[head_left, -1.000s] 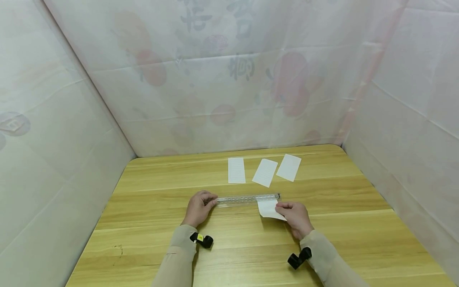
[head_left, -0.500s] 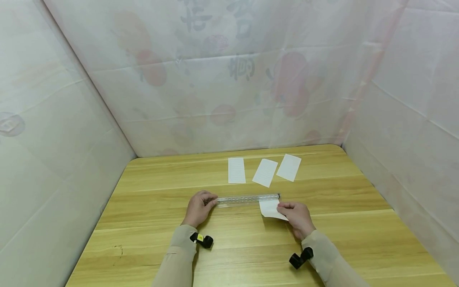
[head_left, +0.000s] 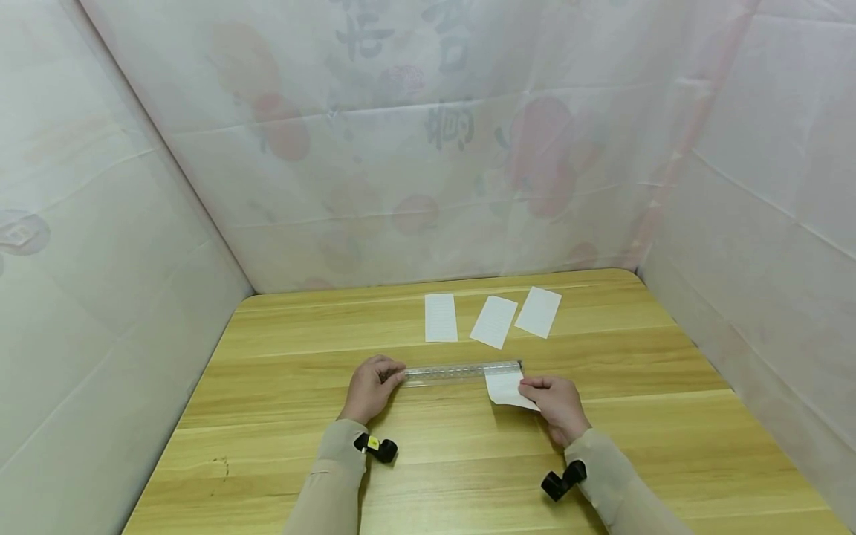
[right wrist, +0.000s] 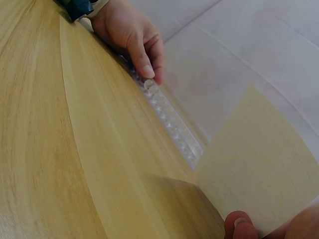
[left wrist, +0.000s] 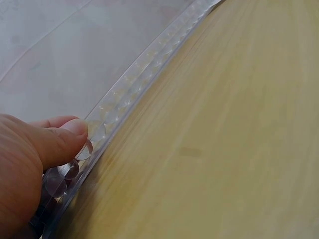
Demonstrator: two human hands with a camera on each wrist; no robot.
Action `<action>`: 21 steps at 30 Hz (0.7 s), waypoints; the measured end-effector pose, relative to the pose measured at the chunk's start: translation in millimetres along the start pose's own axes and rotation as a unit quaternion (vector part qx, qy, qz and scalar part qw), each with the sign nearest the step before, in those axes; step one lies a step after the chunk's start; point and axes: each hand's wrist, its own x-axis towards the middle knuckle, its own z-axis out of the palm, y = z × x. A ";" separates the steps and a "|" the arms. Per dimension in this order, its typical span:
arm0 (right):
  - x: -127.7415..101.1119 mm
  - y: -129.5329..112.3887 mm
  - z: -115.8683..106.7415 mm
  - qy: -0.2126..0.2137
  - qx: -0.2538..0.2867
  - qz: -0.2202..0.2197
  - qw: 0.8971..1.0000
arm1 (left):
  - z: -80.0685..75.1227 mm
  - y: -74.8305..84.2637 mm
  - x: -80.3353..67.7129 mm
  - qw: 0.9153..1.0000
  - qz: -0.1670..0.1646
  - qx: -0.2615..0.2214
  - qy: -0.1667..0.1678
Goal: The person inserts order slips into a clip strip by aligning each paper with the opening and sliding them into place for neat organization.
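A long clear plastic binding strip (head_left: 444, 371) with a row of round loops lies crosswise on the table. At its left end, my left hand (head_left: 369, 388) pinches it between thumb and fingers; the loops (left wrist: 97, 130) show beside the thumb in the left wrist view. With thumb and fingers, my right hand (head_left: 556, 405) holds a small white sheet (head_left: 507, 388) by its near right corner. The sheet's far edge meets the strip's right end, and the sheet slants up off the table. Faint ruled lines cross the sheet (right wrist: 264, 159) in the right wrist view. Whether its edge sits inside the loops I cannot tell.
Several similar things are few here: a lined sheet (head_left: 441, 318), a second sheet (head_left: 494, 322) and a third sheet (head_left: 538, 312) lie flat behind the strip. Pale cloth walls (head_left: 428, 186) enclose the wooden table (head_left: 301, 327) at the back and sides.
My right hand and the white sheet have shifted slightly to the right along the strip. The left hand and the binding strip have stayed in place.
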 end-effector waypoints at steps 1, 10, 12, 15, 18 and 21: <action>-0.2 0.0 -0.1 -0.001 0.001 0.000 1.000 | -0.1 0.0 -0.1 1.000 0.000 0.000 0.000; -1.3 -1.9 -1.5 -0.004 -0.001 0.002 1.000 | -1.9 1.8 -0.6 1.000 -0.001 -0.007 -0.003; -1.5 -2.2 -1.6 -0.005 -0.001 0.001 1.000 | -1.9 1.9 -0.4 1.000 -0.002 -0.006 -0.004; -2.8 -3.3 -1.5 -0.004 0.000 0.002 1.000 | -2.0 1.9 -0.3 1.000 -0.001 -0.006 -0.004; -3.8 -4.3 -1.5 -0.004 0.002 0.002 1.000 | -2.1 2.1 -0.1 1.000 0.000 -0.005 -0.003; -4.5 -4.9 -1.2 -0.002 0.004 0.001 1.000 | -2.4 2.4 -0.1 1.000 0.002 -0.005 -0.002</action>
